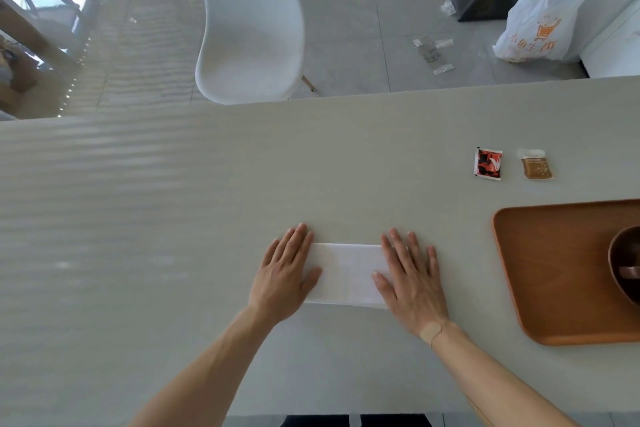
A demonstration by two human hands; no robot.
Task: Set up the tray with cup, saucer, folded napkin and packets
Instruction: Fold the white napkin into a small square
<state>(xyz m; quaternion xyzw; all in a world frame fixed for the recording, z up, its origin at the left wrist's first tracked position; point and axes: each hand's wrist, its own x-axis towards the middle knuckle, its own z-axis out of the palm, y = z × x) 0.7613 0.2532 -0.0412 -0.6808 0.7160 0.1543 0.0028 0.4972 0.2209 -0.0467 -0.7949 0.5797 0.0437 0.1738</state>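
head: white folded napkin (346, 274), flat

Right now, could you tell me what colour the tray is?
Orange-brown wood; the tray shows in the head view.

Smooth wooden tray (540, 274), white cloth-like napkin (346, 274), matt table (207, 218), glossy plastic chair (249, 28).

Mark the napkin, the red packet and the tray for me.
napkin (346, 274): head view, on the bare white middle between the two hands.
red packet (488, 164): head view, on its printed face.
tray (540, 288): head view, on bare wood left of the cup.
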